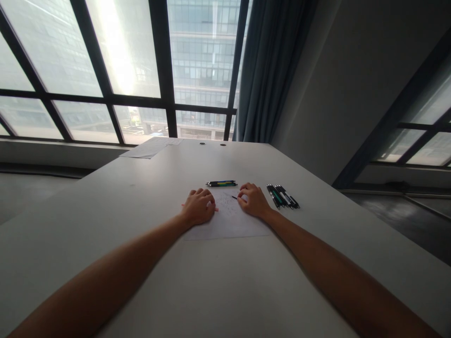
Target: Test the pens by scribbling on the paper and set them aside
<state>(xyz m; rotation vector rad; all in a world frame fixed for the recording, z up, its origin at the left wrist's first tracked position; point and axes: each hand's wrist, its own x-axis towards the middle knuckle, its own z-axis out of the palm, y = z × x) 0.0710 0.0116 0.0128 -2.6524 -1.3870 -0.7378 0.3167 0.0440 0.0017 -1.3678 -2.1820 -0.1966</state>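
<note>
My left hand [198,206] rests on the left side of a white sheet of paper [229,230], fingers curled round a slim pink stick-like thing [216,209] whose ends show at both sides. On the sheet's right side my right hand [252,199] is closed, with a thin dark tip [234,197] poking out leftward from its fingertips; the rest of that thing is hidden. Between the hands lie small dark marks or bits, too fine to tell apart. Just beyond the paper sits a small bunch of pens [221,183], and right of my right hand lies a row of several pens [283,196].
The white table [225,281] stretches away to a large window [200,56]. Sheets of paper [150,149] lie at its far left corner. Two round dark discs [223,144] are near the far edge. A blue curtain [271,70] hangs behind.
</note>
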